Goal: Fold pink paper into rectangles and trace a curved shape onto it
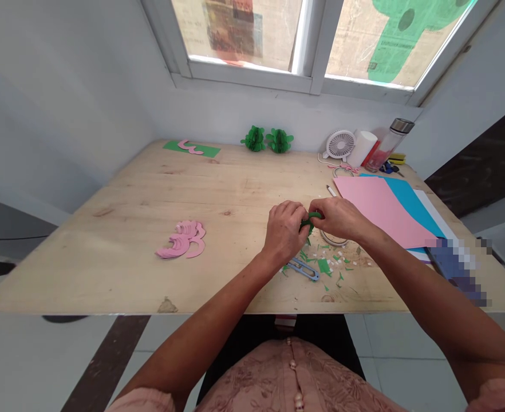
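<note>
The small curved green piece, seemingly of paper (316,216), is between the two hands, above the pale wooden table (235,189) and near small green paper scraps (323,265). The left hand (285,226) and the right hand (334,216) both pinch it with narrow fingers. It is probably very light, bendable and easily torn; a gentle hold at its edges should suit.

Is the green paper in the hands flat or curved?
Curved: the green paper visibly bows between the left hand and right hand. Part is hidden; cannot tell if folded.
</note>
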`<move>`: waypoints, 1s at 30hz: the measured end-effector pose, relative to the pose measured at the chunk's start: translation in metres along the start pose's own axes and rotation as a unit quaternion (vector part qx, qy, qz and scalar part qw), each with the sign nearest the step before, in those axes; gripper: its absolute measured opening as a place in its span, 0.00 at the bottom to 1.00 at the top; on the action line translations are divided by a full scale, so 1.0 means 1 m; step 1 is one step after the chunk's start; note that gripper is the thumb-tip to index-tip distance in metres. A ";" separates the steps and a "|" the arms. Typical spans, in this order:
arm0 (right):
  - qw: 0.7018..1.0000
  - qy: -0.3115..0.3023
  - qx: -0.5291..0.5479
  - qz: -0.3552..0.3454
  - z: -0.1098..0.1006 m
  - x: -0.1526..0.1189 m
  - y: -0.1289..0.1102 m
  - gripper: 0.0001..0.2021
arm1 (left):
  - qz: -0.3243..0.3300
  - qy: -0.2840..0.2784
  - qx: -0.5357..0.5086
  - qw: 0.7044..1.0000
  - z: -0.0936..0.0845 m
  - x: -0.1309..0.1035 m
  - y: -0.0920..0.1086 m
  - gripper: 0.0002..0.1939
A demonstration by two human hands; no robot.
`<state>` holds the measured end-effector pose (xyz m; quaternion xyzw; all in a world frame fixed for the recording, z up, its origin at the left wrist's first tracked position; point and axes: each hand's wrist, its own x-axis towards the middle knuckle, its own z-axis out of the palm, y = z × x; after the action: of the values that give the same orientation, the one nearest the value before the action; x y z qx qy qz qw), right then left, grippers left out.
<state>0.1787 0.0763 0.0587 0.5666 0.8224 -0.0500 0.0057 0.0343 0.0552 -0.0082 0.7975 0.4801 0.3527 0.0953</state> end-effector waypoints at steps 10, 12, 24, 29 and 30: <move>0.998 0.012 0.052 0.012 0.011 -0.010 0.011 0.10 | -0.009 0.003 -0.014 1.000 0.002 -0.001 -0.002 0.08; 0.997 0.014 0.069 0.014 0.013 -0.015 0.014 0.12 | -0.014 0.006 -0.019 1.000 0.002 -0.001 -0.002 0.08; 0.970 0.120 0.212 -0.020 0.049 -0.039 0.027 0.20 | -0.029 0.021 -0.047 0.998 -0.006 -0.011 -0.002 0.20; 0.962 0.156 0.223 -0.037 0.061 -0.039 0.019 0.24 | -0.039 0.027 -0.057 0.997 -0.015 -0.020 -0.005 0.19; 0.960 0.161 0.225 -0.038 0.062 -0.038 0.017 0.25 | -0.043 0.030 -0.057 0.997 -0.016 -0.023 -0.007 0.19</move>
<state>0.2053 0.0415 -0.0020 0.5223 0.8006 -0.1421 -0.2568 0.0120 0.0365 -0.0104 0.7586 0.4956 0.3985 0.1417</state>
